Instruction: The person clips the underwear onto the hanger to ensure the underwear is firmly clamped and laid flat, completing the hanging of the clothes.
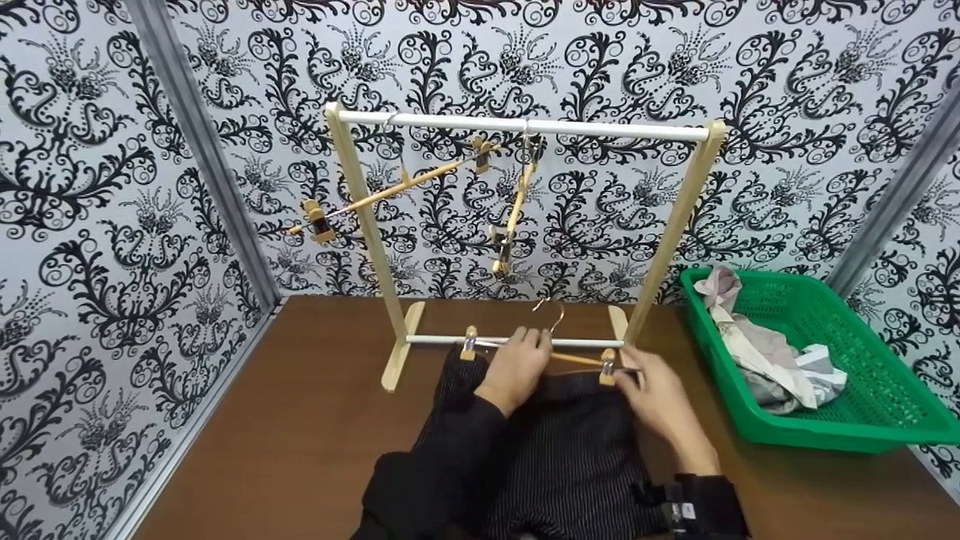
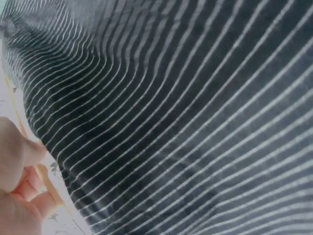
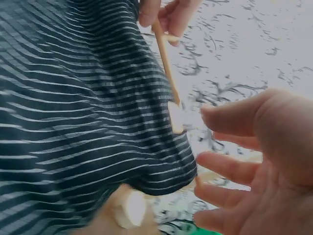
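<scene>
A black pinstriped garment [image 1: 570,450] hangs from a wooden clip hanger [image 1: 576,359], its waist edge caught by a clip [image 1: 469,343] at the left and another clip [image 1: 607,367] at the right. My left hand [image 1: 519,365] holds the hanger's bar near its middle, below the metal hook. In the left wrist view, that left hand [image 2: 19,181] has thumb and fingers about the thin bar. My right hand [image 1: 656,390] is beside the right-hand clip. The right wrist view shows the right hand [image 3: 254,161] with fingers extended and spread, close to the clip and the garment's corner.
Behind the hands stands a wooden rack with a white top rail [image 1: 615,127]. Two clip hangers, a left one [image 1: 405,184] and a middle one [image 1: 519,199], hang from it. A green basket [image 1: 757,435] with crumpled light cloths [image 1: 772,364] is on the brown table [image 1: 300,420].
</scene>
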A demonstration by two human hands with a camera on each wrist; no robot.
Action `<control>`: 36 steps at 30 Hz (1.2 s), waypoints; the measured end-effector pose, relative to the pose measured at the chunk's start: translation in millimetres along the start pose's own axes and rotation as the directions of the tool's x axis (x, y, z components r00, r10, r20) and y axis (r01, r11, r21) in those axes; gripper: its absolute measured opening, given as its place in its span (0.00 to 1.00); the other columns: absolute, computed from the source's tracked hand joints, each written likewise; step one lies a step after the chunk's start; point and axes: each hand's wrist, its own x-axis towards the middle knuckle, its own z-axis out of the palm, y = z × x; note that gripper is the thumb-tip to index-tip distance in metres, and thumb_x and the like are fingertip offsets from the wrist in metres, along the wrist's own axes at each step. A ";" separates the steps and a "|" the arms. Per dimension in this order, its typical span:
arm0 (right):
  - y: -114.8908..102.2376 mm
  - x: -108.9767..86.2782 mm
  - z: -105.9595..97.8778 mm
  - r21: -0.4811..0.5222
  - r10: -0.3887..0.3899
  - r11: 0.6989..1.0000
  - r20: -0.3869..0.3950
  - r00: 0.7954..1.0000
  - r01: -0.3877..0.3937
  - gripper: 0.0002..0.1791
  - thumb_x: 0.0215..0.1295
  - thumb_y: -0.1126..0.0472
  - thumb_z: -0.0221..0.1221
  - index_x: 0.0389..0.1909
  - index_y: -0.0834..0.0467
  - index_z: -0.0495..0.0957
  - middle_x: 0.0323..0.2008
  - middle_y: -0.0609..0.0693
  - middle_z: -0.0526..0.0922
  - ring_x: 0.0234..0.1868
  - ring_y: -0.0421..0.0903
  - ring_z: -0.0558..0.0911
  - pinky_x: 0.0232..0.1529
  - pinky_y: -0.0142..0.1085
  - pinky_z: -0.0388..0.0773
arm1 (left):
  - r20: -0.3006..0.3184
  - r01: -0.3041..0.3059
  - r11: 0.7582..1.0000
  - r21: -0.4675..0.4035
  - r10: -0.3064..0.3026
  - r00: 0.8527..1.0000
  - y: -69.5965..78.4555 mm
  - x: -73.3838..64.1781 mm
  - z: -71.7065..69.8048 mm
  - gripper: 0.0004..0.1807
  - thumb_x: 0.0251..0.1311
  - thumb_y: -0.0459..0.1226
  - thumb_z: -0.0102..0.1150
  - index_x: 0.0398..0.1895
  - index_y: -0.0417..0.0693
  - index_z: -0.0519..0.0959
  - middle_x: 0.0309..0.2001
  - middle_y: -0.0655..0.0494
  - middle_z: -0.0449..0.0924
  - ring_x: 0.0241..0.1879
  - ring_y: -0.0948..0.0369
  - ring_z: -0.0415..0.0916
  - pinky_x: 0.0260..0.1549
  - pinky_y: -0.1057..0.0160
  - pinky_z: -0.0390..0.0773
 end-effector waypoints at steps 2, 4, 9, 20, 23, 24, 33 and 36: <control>-4.0 -0.9 -11.9 0.009 0.016 1.000 -0.057 0.998 -0.015 0.27 0.70 0.66 0.62 0.66 0.70 0.71 0.61 0.71 0.75 0.61 0.68 0.74 0.64 0.60 0.67 | -0.044 -0.020 1.000 -0.021 0.019 0.999 0.7 6.6 -6.9 0.20 0.58 0.27 0.60 0.56 0.36 0.80 0.43 0.48 0.80 0.43 0.53 0.78 0.45 0.61 0.81; -8.5 -2.3 -22.3 0.029 0.035 0.999 -0.099 0.994 -0.033 0.26 0.71 0.64 0.62 0.66 0.68 0.72 0.60 0.69 0.77 0.60 0.65 0.76 0.61 0.58 0.70 | -0.073 -0.039 0.998 -0.054 0.035 0.997 2.1 12.8 -14.5 0.22 0.57 0.26 0.59 0.58 0.37 0.79 0.43 0.49 0.80 0.43 0.53 0.77 0.43 0.62 0.81; -18.1 -6.4 -41.2 0.076 0.094 0.994 -0.160 0.983 -0.083 0.24 0.71 0.56 0.64 0.63 0.63 0.77 0.52 0.60 0.85 0.51 0.52 0.83 0.51 0.35 0.77 | -0.107 -0.064 0.986 -0.152 0.048 0.993 7.3 26.8 -31.8 0.28 0.55 0.23 0.59 0.63 0.39 0.77 0.45 0.52 0.79 0.46 0.55 0.75 0.39 0.68 0.81; -36.1 -16.9 -74.7 0.529 0.289 0.813 -0.008 0.957 -0.242 0.29 0.69 0.58 0.66 0.65 0.68 0.74 0.43 0.44 0.88 0.43 0.36 0.84 0.44 0.28 0.79 | -0.287 -0.023 0.935 -0.354 -0.085 0.954 15.1 49.1 -50.8 0.30 0.53 0.23 0.60 0.62 0.48 0.81 0.45 0.54 0.78 0.48 0.55 0.73 0.56 0.60 0.76; -42.5 -19.2 -79.7 0.511 0.282 0.820 0.029 0.959 -0.256 0.30 0.72 0.53 0.62 0.67 0.70 0.71 0.49 0.45 0.85 0.47 0.34 0.81 0.47 0.26 0.77 | -0.293 -0.021 0.925 -0.380 -0.099 0.951 15.7 52.4 -55.7 0.30 0.54 0.23 0.61 0.62 0.50 0.81 0.47 0.54 0.78 0.49 0.55 0.73 0.47 0.66 0.79; -44.9 -20.5 -81.2 0.521 0.272 0.813 0.052 0.961 -0.259 0.31 0.74 0.51 0.59 0.67 0.70 0.70 0.53 0.48 0.84 0.50 0.33 0.80 0.49 0.26 0.77 | -0.288 -0.020 0.920 -0.391 -0.102 0.952 15.3 53.0 -57.1 0.30 0.54 0.23 0.61 0.62 0.50 0.81 0.47 0.54 0.78 0.50 0.55 0.73 0.48 0.66 0.79; -69.1 -26.7 -84.3 0.758 0.236 0.591 0.165 0.958 -0.276 0.37 0.80 0.48 0.48 0.76 0.71 0.53 0.68 0.62 0.70 0.59 0.40 0.78 0.58 0.35 0.76 | -0.232 0.006 0.870 -0.492 -0.138 0.963 14.3 55.8 -63.0 0.29 0.62 0.26 0.58 0.68 0.51 0.76 0.52 0.50 0.76 0.56 0.53 0.71 0.54 0.66 0.77; -76.0 -25.0 -80.3 0.764 0.268 0.584 0.138 0.954 -0.275 0.37 0.81 0.49 0.48 0.76 0.70 0.51 0.71 0.63 0.65 0.59 0.37 0.78 0.58 0.32 0.76 | -0.227 0.045 0.857 -0.514 -0.187 0.956 18.2 57.8 -63.7 0.25 0.70 0.32 0.56 0.70 0.50 0.74 0.56 0.45 0.76 0.59 0.51 0.71 0.57 0.62 0.76</control>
